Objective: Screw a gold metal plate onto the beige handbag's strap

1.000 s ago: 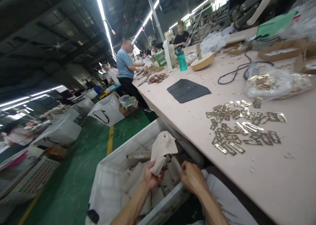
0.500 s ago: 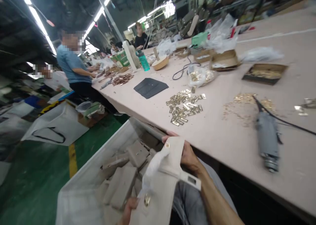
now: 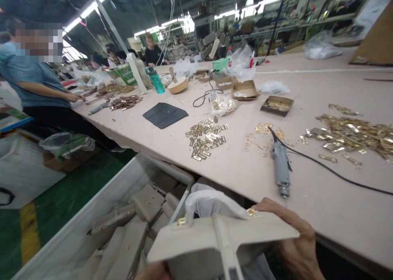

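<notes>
A light beige handbag (image 3: 196, 237) is held over my lap at the table's edge. Its carrying handle (image 3: 215, 198) is wrapped in white material and joined by gold-coloured fittings. From the middle of the flap a strap with a slot points down toward me. My right hand (image 3: 296, 231) grips the bag's right end, thumb along the top edge. At the lower left, my left hand (image 3: 156, 270) holds the other end, its fingers mostly hidden under the bag. Ahead on the table lies a grey power screwdriver (image 3: 281, 167), apart from both hands.
A white bin (image 3: 70, 226) full of beige bags stands left of my lap. Gold metal plates (image 3: 205, 138) lie in piles, with another heap (image 3: 356, 134) at right. Small gold parts (image 3: 262, 128), a dark flat sheet (image 3: 166, 115) and a cardboard tray (image 3: 277, 105) sit farther back. A co-worker (image 3: 37, 75) stands left.
The handbag has turned from a steep slant to nearly level, its handle now on the far side. My right hand has moved to its right end. The view has swung right.
</notes>
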